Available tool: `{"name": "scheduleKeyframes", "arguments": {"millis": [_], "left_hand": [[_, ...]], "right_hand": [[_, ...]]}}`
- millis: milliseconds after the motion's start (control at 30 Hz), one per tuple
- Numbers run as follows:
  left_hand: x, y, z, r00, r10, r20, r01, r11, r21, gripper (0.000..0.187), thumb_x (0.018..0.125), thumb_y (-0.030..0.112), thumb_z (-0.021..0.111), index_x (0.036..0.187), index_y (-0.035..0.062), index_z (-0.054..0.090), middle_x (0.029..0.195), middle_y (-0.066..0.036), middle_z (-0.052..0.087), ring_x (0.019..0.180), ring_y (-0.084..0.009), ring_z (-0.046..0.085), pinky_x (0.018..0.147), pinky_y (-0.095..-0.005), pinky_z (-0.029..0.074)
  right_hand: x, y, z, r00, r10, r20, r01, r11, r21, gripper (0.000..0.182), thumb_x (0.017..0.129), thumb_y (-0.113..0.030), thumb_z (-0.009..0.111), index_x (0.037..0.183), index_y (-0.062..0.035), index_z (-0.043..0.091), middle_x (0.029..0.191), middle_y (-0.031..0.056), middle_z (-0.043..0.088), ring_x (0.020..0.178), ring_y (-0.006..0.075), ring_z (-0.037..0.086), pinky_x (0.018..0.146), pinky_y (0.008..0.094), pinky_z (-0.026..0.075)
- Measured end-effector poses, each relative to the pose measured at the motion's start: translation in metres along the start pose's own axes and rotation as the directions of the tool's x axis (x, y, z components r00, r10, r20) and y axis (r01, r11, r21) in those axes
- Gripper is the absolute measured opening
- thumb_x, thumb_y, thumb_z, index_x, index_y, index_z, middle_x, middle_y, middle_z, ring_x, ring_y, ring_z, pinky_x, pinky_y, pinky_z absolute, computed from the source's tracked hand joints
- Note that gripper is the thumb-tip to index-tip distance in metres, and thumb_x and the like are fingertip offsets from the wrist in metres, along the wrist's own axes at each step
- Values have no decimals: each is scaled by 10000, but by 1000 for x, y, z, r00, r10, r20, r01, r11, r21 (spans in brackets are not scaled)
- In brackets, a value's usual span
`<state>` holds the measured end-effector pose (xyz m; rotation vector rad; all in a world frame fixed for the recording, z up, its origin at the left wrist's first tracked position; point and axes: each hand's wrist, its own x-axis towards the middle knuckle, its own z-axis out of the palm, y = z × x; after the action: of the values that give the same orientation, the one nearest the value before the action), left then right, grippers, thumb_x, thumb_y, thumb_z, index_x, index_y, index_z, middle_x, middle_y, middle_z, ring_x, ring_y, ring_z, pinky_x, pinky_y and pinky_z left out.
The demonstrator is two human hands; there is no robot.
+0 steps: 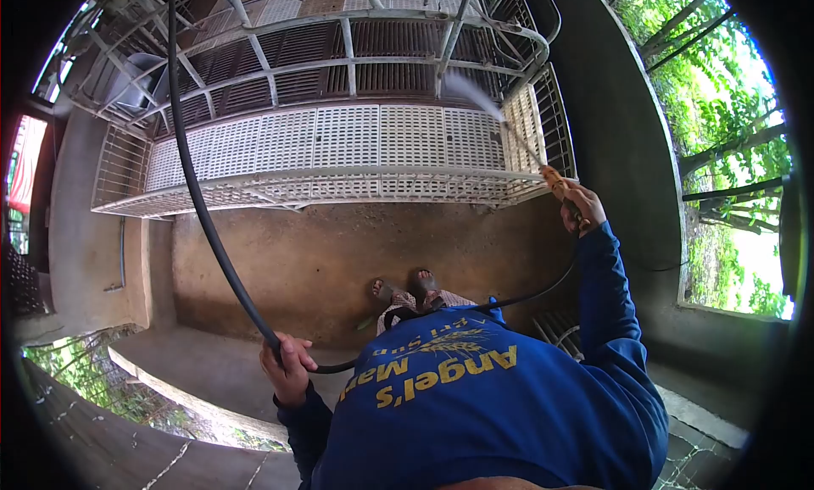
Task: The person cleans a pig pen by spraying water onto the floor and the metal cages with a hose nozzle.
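My right hand [583, 207] is wrapped round the handle of a spray wand [554, 181] at the right. From the wand's thin tip a white water spray [471, 93] shoots up and left over the white slatted floor [348, 138] of a metal-railed pen. At the lower left my left hand [290, 367] grips a black hose [209, 214]. That hose rises out of the top of the view, and its other end runs past my waist toward the wand.
Metal railings [348, 59] enclose the raised pen, with dark slats behind the white panels. A grey metal container [140, 81] hangs at its left end. Below lies a wet-looking brown concrete floor [271, 261]. A concrete wall [632, 117] stands on the right, with greenery beyond.
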<state>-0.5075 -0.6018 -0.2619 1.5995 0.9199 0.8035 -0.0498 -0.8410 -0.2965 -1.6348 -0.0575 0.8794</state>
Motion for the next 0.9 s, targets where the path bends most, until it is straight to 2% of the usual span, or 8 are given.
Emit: {"name": "scheduleKeyframes", "arguments": {"millis": [100,233,333,567,733,833,867,900], "left_hand": [[0,2,2,1000,-13,-24,14,1000,20,232,881,234,393,754,39,400,418,-17,392,346,-102,418,553,-277,457],[0,5,5,1000,-15,-23,16,999,41,235,886,238,387,757,41,397,419,-13,387,342,-95,409,548,-265,453],[0,7,9,999,-13,-31,14,999,29,238,887,241,386,760,39,400,423,-12,384,341,-94,406,529,-258,449],[-3,3,4,998,-42,-38,44,997,64,245,884,249,397,777,29,406,450,-28,403,345,-93,411,440,-220,415],[-4,4,-1,993,-97,-64,101,993,67,240,878,243,408,785,22,410,471,-39,431,349,-85,420,362,-199,370],[-2,4,-3,995,-84,-51,88,993,83,230,877,234,410,793,20,413,487,-45,449,350,-84,424,363,-202,371],[-2,3,-4,994,-96,-55,100,992,82,228,877,232,410,794,20,413,492,-46,453,351,-83,426,361,-202,370],[-2,1,-4,993,-106,-60,111,991,79,227,877,230,410,794,19,413,497,-48,457,352,-82,427,358,-202,369]], "right_hand": [[1,0,6,996,6,-89,-11,998,-57,400,789,-122,454,1176,-24,440,520,39,478,354,102,456,290,228,358],[-31,-21,33,987,40,155,-23,994,-109,425,786,-117,478,1195,-15,424,626,8,494,409,71,470,330,190,369],[-24,-23,52,996,-62,66,70,990,-126,421,799,-124,481,1198,-6,419,654,-10,490,425,56,464,356,173,366],[-18,-16,83,973,-84,215,146,946,-290,445,806,-111,451,1228,6,369,621,1,484,417,39,445,324,169,339],[-5,-13,94,956,-43,291,114,967,-229,420,799,-101,501,1201,-14,418,617,-6,490,433,58,471,365,199,365],[8,-14,100,985,-40,166,77,972,-223,415,795,-98,510,1193,-12,429,645,6,514,435,64,479,369,206,374],[16,-9,107,973,-173,152,202,958,-205,403,787,-104,530,1170,-4,453,648,20,531,437,64,482,383,207,385],[18,-7,110,974,-158,161,193,953,-233,399,783,-108,538,1159,0,463,649,24,535,439,64,484,386,209,388]]}}
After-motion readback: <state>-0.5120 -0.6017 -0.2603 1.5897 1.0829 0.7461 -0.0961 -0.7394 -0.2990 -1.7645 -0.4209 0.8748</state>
